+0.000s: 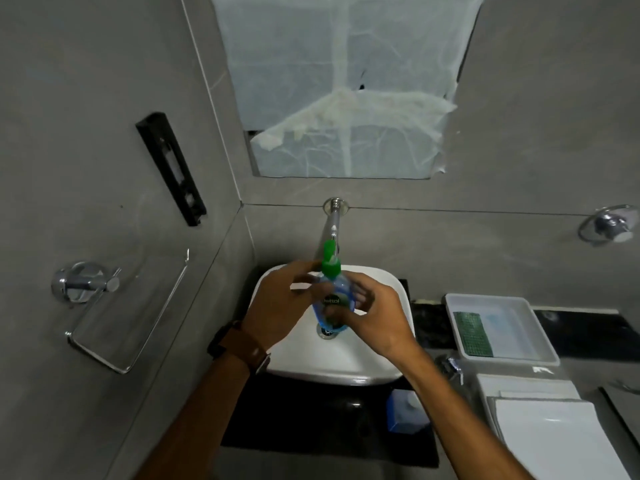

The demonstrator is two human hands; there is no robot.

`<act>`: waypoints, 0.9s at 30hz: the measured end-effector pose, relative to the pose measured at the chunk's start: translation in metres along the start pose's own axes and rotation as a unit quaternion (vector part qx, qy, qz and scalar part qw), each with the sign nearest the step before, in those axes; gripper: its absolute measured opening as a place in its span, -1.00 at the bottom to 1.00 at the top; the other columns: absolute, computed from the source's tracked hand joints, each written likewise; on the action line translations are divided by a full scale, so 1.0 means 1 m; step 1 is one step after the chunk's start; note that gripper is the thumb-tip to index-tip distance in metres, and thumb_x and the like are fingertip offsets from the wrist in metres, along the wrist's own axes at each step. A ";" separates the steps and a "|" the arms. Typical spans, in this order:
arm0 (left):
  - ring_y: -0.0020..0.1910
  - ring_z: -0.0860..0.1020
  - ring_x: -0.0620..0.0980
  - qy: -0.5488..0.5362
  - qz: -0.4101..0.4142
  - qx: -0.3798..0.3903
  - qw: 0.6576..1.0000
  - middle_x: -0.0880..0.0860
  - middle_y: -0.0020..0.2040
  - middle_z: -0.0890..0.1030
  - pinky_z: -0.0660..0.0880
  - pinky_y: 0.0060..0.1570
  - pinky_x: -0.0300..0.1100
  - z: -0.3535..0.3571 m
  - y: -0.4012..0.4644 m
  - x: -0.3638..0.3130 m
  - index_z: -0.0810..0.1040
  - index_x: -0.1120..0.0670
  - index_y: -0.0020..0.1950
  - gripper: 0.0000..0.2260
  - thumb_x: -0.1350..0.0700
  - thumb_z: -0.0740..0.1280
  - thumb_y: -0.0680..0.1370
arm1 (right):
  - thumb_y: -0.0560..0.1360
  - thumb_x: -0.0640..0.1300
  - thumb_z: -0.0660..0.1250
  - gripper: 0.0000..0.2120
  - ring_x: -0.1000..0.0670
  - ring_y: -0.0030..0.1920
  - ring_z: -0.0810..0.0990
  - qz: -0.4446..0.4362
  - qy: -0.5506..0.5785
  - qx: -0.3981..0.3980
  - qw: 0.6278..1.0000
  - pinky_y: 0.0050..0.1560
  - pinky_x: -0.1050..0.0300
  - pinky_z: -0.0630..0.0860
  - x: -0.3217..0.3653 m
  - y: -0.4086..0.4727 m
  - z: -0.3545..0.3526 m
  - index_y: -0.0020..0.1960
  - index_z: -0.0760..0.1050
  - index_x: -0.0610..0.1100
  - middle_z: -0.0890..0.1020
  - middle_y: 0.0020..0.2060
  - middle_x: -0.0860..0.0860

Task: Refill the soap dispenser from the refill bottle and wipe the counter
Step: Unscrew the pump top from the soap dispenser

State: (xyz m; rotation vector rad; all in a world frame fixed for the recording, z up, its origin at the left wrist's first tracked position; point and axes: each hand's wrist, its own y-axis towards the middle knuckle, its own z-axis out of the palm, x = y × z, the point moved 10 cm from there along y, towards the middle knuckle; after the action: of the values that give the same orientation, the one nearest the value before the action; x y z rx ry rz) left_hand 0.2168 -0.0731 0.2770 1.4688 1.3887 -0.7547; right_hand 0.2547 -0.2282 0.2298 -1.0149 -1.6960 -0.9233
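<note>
A clear blue soap dispenser (333, 303) with a green pump head is held over the white sink basin (381, 358). My left hand (277, 306) sits on its left side with blurred fingers reaching toward the pump neck. My right hand (374, 317) grips the lower body from the right. A blue refill bottle (407, 412) stands on the black counter (294, 427), right of the basin's front. A green scrub pad (472, 329) lies in a white tray (540, 355) at the right.
A chrome tap (330, 226) juts from the wall above the basin. A chrome towel holder (104, 306) is on the left wall, a chrome ring (609, 225) at right. White stacked items (554, 420) lie at lower right, a paper-covered mirror (346, 81) above.
</note>
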 end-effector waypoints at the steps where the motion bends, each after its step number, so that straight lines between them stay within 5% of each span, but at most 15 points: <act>1: 0.09 0.61 -0.17 -0.008 0.008 0.010 1.000 -0.06 0.11 0.65 0.52 -0.02 -0.41 0.003 0.003 -0.009 0.55 -0.07 0.23 -0.75 0.12 0.36 0.56 | 0.40 -0.27 0.62 -0.45 0.12 0.14 0.72 0.001 0.011 -0.002 1.000 0.19 0.10 0.67 0.002 0.000 -0.006 0.32 0.59 0.02 0.73 0.13 0.14; 6: 0.18 0.58 -0.24 -0.069 0.021 0.045 0.996 -0.17 0.14 0.62 0.49 0.12 -0.38 0.021 0.013 -0.033 0.47 -0.01 0.34 -0.69 0.26 0.22 0.63 | 0.40 -0.28 0.61 -0.50 0.14 0.11 0.72 0.007 0.027 0.014 1.000 0.11 0.17 0.68 0.012 -0.003 -0.023 0.27 0.60 0.02 0.75 0.08 0.15; 13: 0.00 0.66 -0.11 -0.063 0.023 -0.024 0.997 -0.02 0.00 0.68 0.60 -0.04 -0.27 0.019 0.021 -0.043 0.58 0.02 0.13 -0.70 0.14 0.51 0.43 | 0.38 -0.25 0.62 -0.51 0.16 0.07 0.73 0.002 0.033 0.004 0.999 0.08 0.22 0.67 0.017 -0.010 -0.034 0.26 0.60 0.01 0.75 0.06 0.12; 16: 0.12 0.63 -0.06 -0.091 0.009 0.013 0.996 0.00 0.12 0.65 0.58 -0.02 -0.28 0.033 0.017 -0.043 0.54 0.04 0.30 -0.69 0.08 0.37 0.55 | 0.38 -0.23 0.63 -0.51 0.13 0.08 0.73 -0.001 0.039 -0.011 0.999 0.09 0.20 0.67 0.017 -0.013 -0.037 0.21 0.60 0.10 0.76 0.06 0.11; 19: 0.22 0.58 -0.10 -0.178 0.001 0.043 0.983 -0.07 0.19 0.63 0.53 0.09 -0.29 0.039 0.010 -0.040 0.52 0.01 0.33 -0.70 0.23 0.24 0.63 | 0.36 -0.25 0.64 -0.50 0.13 0.07 0.74 -0.003 0.045 -0.028 0.999 0.05 0.24 0.66 0.020 -0.014 -0.042 0.17 0.59 0.15 0.76 0.03 0.13; 23: 0.10 0.64 -0.10 -0.137 0.016 0.018 0.990 -0.11 0.04 0.69 0.57 0.02 -0.26 0.032 0.012 -0.042 0.57 -0.15 0.17 -0.68 0.25 0.35 0.56 | 0.36 -0.24 0.64 -0.51 0.15 0.05 0.73 0.000 0.041 -0.025 0.999 0.01 0.28 0.65 0.020 -0.018 -0.044 0.18 0.60 0.11 0.76 0.01 0.17; 27: 0.02 0.65 -0.01 -0.075 0.011 0.003 0.997 0.03 -0.01 0.68 0.63 -0.04 -0.13 0.032 0.019 -0.040 0.59 -0.01 0.22 -0.68 0.12 0.48 0.48 | 0.37 -0.23 0.64 -0.49 0.13 0.09 0.73 -0.006 0.036 -0.019 0.999 0.08 0.21 0.67 0.021 -0.021 -0.041 0.25 0.60 0.05 0.76 0.06 0.12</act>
State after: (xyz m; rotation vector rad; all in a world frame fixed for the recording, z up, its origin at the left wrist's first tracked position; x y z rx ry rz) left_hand 0.2338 -0.1162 0.3053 1.3999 1.2568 -0.8386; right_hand 0.2439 -0.2689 0.2588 -0.9864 -1.6307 -0.9919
